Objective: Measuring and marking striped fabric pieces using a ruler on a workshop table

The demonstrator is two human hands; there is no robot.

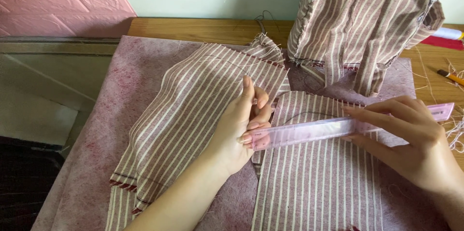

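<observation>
Left to right: 1 striped fabric piece [193, 115] lies unmeasured on the felt mat [121, 115], your left hand [239, 127] pinches the pink ruler [338, 127] end, your right hand [411, 139] grips it across the second striped panel [314, 182], no marks visible yet.

Pink ruler [338, 128] — striped fabric [316, 182]

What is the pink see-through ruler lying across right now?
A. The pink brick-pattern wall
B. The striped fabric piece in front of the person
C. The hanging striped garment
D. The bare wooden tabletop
B: the pink ruler, held at its ends by the left hand and right hand, lies across the top of the striped fabric piece on the felt mat.
</observation>
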